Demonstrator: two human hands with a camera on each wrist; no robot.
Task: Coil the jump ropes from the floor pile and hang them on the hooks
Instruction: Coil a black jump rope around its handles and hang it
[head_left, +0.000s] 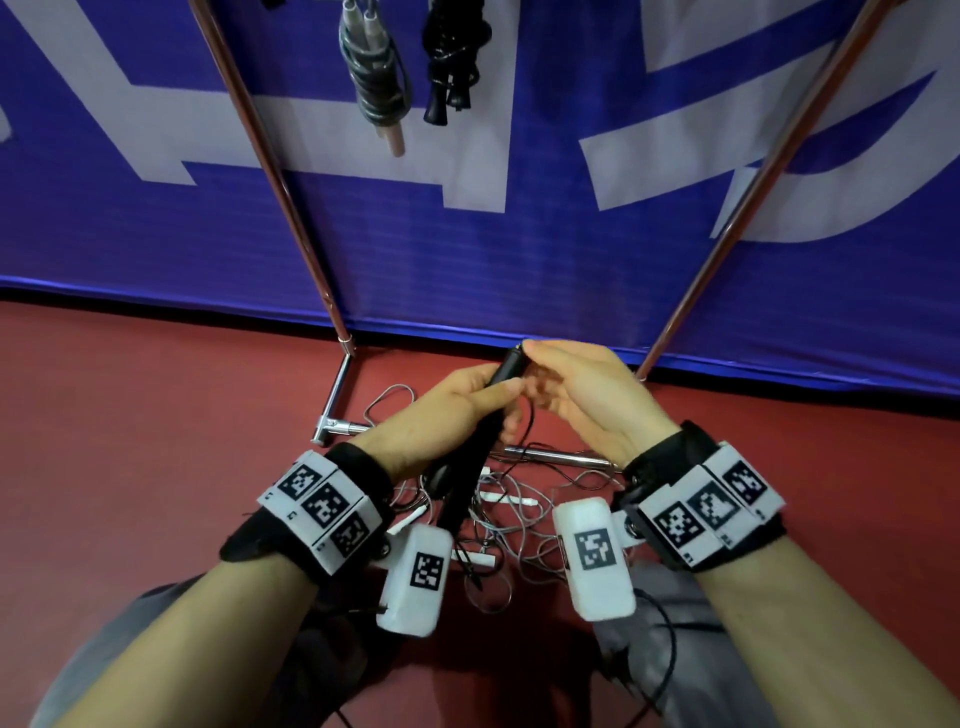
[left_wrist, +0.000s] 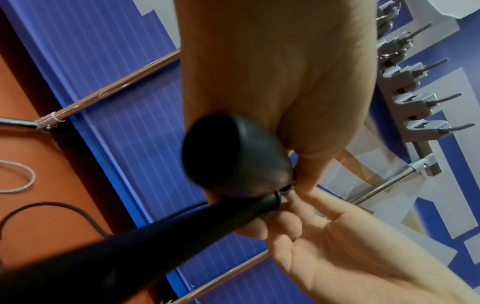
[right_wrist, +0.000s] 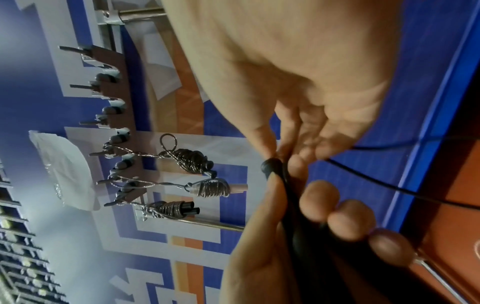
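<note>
Black handles (head_left: 485, 415) gripped together in left hand (head_left: 441, 410), long axis running near-to-far; far tips pinched by right hand (head_left: 587, 395); thin cord (right_wrist: 384, 181) trails right, right hand nearer.

A red-brown floor (head_left: 156, 415) runs up to a blue banner (head_left: 519, 260) with large white lettering that fills the far side. Two copper-coloured poles (head_left: 270, 176) lean up against it, splaying left and right, joined near the floor to a chrome base bar (head_left: 550, 456) lying crosswise.
</note>
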